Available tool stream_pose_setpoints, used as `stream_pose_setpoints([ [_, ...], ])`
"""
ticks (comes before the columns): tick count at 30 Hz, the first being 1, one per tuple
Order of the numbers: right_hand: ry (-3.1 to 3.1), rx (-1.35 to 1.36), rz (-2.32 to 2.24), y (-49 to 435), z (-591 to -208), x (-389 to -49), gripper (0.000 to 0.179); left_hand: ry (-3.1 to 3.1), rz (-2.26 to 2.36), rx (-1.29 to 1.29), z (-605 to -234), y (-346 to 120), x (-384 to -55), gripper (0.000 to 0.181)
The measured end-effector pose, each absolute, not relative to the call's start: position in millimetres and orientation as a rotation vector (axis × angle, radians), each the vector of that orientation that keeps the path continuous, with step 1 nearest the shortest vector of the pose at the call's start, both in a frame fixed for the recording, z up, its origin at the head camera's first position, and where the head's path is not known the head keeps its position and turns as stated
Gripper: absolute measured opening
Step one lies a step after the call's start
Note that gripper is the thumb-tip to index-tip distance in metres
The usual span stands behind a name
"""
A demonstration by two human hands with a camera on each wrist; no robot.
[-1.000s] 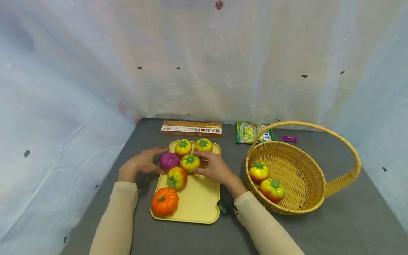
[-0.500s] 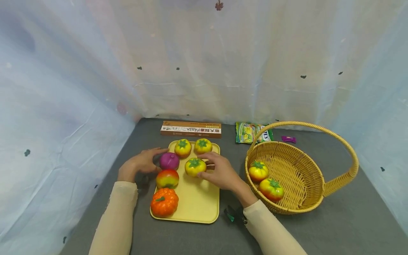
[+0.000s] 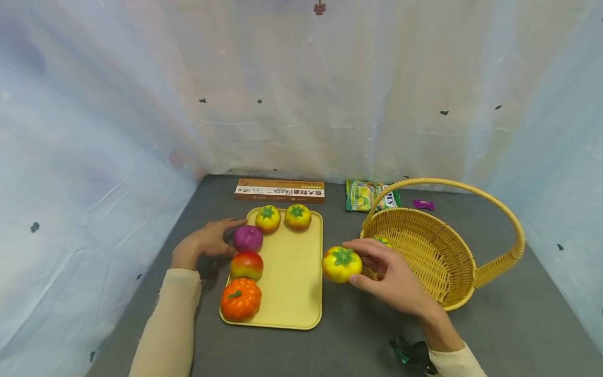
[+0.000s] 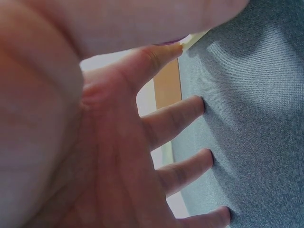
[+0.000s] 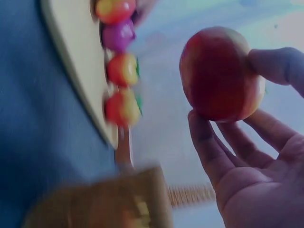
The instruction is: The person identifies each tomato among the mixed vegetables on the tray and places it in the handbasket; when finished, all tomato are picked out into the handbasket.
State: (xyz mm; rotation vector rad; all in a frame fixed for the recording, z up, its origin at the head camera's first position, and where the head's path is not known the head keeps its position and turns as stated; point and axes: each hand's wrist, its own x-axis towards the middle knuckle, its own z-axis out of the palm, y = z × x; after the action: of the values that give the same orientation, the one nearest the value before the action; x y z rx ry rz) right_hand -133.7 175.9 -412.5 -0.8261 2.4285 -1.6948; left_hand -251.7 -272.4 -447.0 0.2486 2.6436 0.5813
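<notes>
Grey tabletop [image 3: 264,353] spreads beneath the left hand [image 3: 207,243] and right hand [image 3: 395,277], well apart. A wicker basket [image 3: 452,256] stands just behind the right hand; a yellow tray [image 3: 292,272] lies between both. The right grips a yellow-red tomato [image 3: 341,266] — held up between tray and basket. The left, fingers spread, lies beside a purple onion [image 3: 248,239].

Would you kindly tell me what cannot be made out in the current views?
Head: the basket's near-left contents, behind the right hand; one yellow tomato shows only as a sliver.
Head: print on the small purple packet, too small to read.
Left wrist: nearly all of the purple onion, behind the left hand.
Right wrist: the basket's contents, blurred and cut off by the bottom edge.
</notes>
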Motion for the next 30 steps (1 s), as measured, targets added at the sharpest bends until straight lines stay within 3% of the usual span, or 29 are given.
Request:
stream_pose_setpoints([
  [8,2.635,-0.659,-1.593,260,-399,-99,0.053,2.638,0.582,0.250,-447,-274,-251,0.092],
  [15,2.973,-0.403,-1.183,317,-398,-81,0.052,2.642,0.593,0.267,-445,-276,-248,0.092],
  [22,3.030,-0.302,-0.910,319,-407,-82,0.054,2.644,0.604,0.269,-444,-276,-248,0.092],
  [30,2.964,-0.366,-1.052,304,-415,-87,0.051,2.644,0.601,0.296,-445,-272,-250,0.092],
])
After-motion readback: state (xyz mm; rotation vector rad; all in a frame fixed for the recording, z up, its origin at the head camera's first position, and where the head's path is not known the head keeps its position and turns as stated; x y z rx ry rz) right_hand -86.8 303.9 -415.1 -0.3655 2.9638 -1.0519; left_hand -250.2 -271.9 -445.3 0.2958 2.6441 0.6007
